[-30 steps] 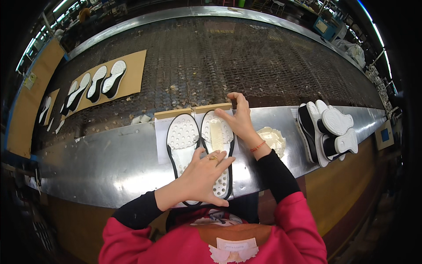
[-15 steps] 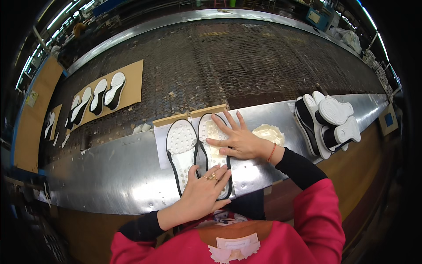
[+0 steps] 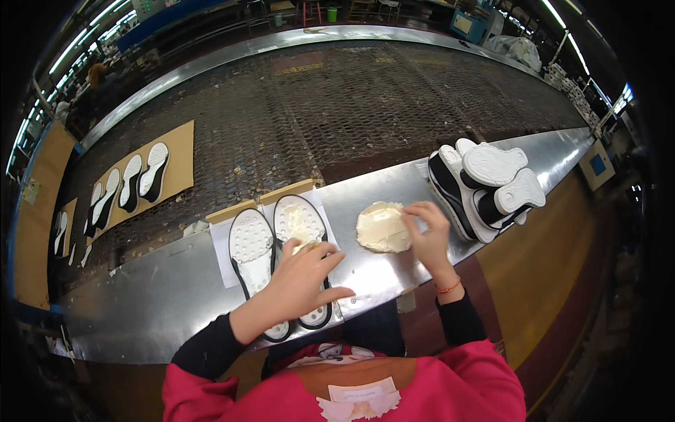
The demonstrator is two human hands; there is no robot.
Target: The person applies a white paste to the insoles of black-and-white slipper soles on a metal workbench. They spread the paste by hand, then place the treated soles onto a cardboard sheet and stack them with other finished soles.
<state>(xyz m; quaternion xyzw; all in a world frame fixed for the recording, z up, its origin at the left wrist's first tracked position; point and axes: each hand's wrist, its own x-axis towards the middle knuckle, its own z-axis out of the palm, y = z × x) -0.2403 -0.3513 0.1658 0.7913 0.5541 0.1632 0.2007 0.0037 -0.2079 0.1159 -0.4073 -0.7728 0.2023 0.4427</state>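
Two white shoe soles with black rims lie side by side, the left one (image 3: 252,239) with dimpled dots and the right one (image 3: 327,232) bearing a cream-coloured smear or film (image 3: 301,224). My left hand (image 3: 299,278) is over the right sole, fingers apart, hiding much of its middle. My right hand (image 3: 427,235) is at the right edge of a round, wrinkled cream-coloured patch (image 3: 380,235) on the metal ledge. Its thumb and fingers are drawn together at that edge; whatever is between them is too small to make out.
A stack of black-and-white soles (image 3: 485,183) stands on the metal ledge (image 3: 176,295) at right. Beyond the ledge stretches a dark mesh surface (image 3: 337,112). Several soles lie on cardboard (image 3: 179,148) at far left. Wooden strips (image 3: 288,190) lie beyond the two soles.
My right hand has left the right sole and moved right to the cream-coloured patch, its fingers drawing together. My left hand has shifted farther up over the right sole. The view has shifted.
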